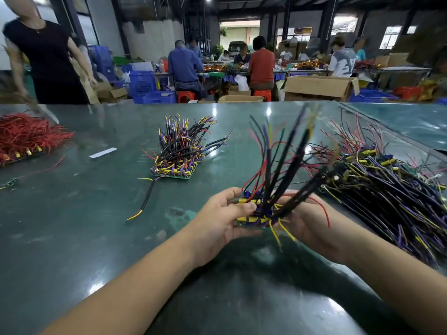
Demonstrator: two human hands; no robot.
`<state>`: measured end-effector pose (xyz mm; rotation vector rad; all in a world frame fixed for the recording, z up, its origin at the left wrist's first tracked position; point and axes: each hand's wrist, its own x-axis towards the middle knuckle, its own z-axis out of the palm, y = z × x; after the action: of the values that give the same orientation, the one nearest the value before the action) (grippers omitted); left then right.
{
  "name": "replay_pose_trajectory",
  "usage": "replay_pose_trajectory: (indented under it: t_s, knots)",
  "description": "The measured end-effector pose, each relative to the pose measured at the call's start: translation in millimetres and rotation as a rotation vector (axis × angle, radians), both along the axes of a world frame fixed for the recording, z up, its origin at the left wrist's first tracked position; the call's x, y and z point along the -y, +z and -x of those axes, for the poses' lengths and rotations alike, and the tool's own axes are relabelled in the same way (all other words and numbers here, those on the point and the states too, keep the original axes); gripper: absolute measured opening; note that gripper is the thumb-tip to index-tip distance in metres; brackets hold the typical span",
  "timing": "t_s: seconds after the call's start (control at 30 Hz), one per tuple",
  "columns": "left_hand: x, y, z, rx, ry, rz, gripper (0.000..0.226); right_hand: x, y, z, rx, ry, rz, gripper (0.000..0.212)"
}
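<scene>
Circuit board (254, 217), green and crowded with yellow and blue parts, sits between both hands just above the bench (96, 238), near its front edge and right of the middle. A spray of black, red, purple and yellow wires (278, 160) rises from the circuit board and fans up and toward the far right corner, its upper ends blurred.

The left hand (222, 221) comes in from the lower left on a bare forearm that crosses the front edge at a slant. Its back faces up, its thumb lies on top of the board's near left part, and its fingers (229, 194) curl round the far left edge, gripping it. The right hand (309, 226) reaches in from the lower right with the palm turned toward the board. It cups the right side, its fingers bending round the far edge behind the wire roots, which partly hide them. A red wire loops over this hand and yellow ones hang in front of the palm.

Just right of the hands a heap of wired boards (387, 189) runs along the right edge. A second board (177, 165) with upright wires stands near the middle, a loose black cable (147, 201) lying in front of it. A pile of red wires (24, 139) lies at the left edge.
</scene>
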<state>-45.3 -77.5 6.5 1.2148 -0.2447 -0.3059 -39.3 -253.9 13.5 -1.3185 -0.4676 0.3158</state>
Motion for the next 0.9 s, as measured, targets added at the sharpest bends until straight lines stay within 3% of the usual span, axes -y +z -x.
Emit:
replay_pose_trajectory:
  t_s: [0.03,0.13,0.33,0.47,0.67,0.77,0.9]
  knots:
    - [0.8,0.1,-0.2,-0.024,0.006,0.015,0.015,2.7,-2.4,-2.0,0.012,0.013,-0.022,0.013]
    - [2.6,-0.8,-0.1,-0.047,0.02,0.018,0.016,5.7,-5.9,-0.8,-0.026,0.029,-0.051,0.031]
    - [1.7,-1.8,2.4,-0.047,-0.004,0.04,0.015,6.0,-1.5,2.9,0.016,0.087,-0.042,0.024]
    - [2.8,-3.7,4.8,-0.02,-0.033,0.045,0.023,5.6,-0.6,5.1,0.073,0.052,0.073,0.022]
    - [-4.4,-3.4,-1.5,0.078,0.126,-0.181,0.02,4.7,-3.9,1.4,0.132,-0.06,0.084,0.021]
    - [-6.8,-3.3,-3.4,0.057,0.142,-0.22,0.014,1.7,-5.7,2.4,0.15,-0.044,0.069,0.033]
    - [-8.8,-5.8,-3.7,0.051,0.113,-0.252,0.011,-1.0,-6.8,6.2,0.177,-0.027,0.098,0.02]
